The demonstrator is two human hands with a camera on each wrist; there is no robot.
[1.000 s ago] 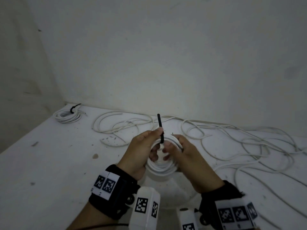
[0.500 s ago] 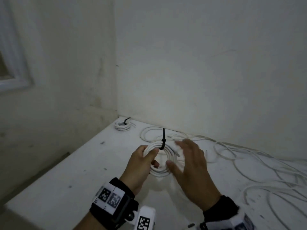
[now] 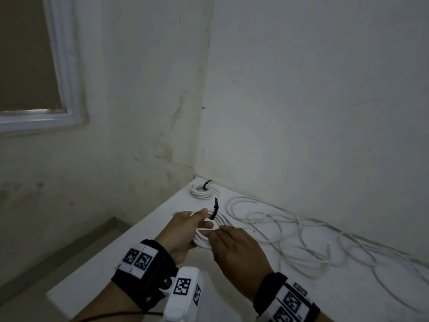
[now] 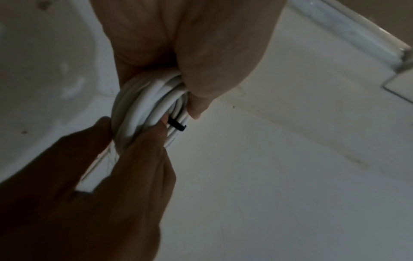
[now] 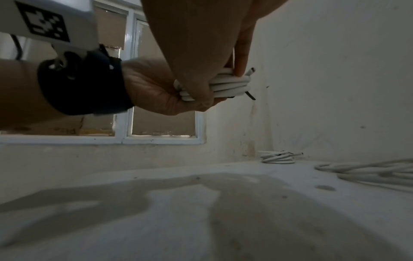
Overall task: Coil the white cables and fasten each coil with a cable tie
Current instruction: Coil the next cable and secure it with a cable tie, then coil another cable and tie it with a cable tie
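The coil (image 3: 204,238) is a tight ring of several white cable turns, held above the counter (image 3: 120,259) near its corner, with a black tie (image 3: 214,211) cinched round its far side, tail sticking up. The left hand (image 3: 183,231) has a closed grip on the ring's left side, thumb on top. The right hand (image 3: 234,249) pinches its near edge, fingers curled round the turns.

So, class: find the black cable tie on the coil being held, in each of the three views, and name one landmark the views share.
Head: cable tie centre, standing up from the held coil.
Left wrist: centre, poking out beside the coil.
Right wrist: upper centre, under the coil.
Shared landmark: the coil itself.
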